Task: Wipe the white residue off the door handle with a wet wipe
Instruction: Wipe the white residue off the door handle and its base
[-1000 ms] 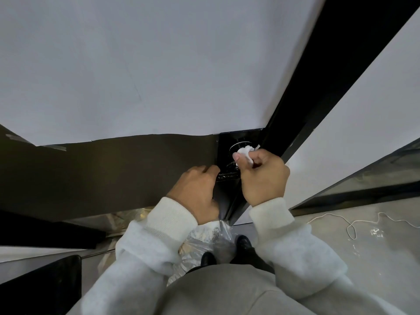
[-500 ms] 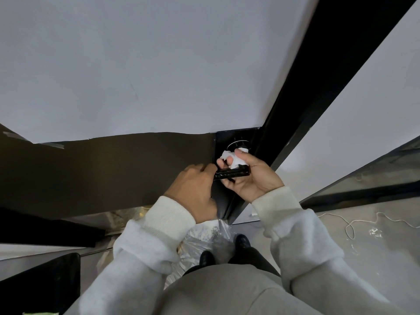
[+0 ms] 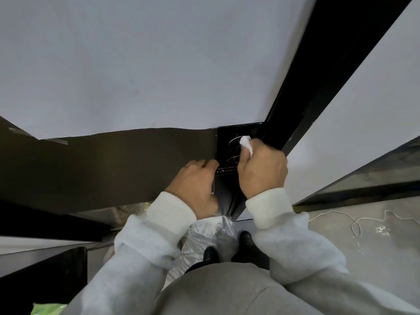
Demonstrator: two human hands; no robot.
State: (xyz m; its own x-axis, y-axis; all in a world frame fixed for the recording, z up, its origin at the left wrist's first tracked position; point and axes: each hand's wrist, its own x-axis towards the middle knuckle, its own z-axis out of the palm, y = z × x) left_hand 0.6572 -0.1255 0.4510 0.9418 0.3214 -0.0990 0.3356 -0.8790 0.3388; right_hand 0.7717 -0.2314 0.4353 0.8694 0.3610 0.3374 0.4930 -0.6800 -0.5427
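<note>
A black door handle (image 3: 226, 170) sticks out from a black lock plate (image 3: 227, 142) on the door edge. My left hand (image 3: 195, 185) grips the handle's left end, its fingers curled around it. Above the right end, my right hand (image 3: 261, 169) is closed on a crumpled white wet wipe (image 3: 246, 143), pressing it against the round fitting on the plate. The right part of the handle is hidden behind that hand. No white residue is discernible on the visible handle.
A white door panel (image 3: 147, 64) fills the upper view, with a dark brown band (image 3: 102, 160) below it. A black door frame (image 3: 329, 64) runs diagonally at right. On the floor lie a clear plastic bag (image 3: 204, 237), my black shoes (image 3: 244, 239) and a white cord (image 3: 354, 221).
My right hand turned over from palm-up under the handle to knuckles-up and moved the wipe up to the round fitting. My left hand kept its hold.
</note>
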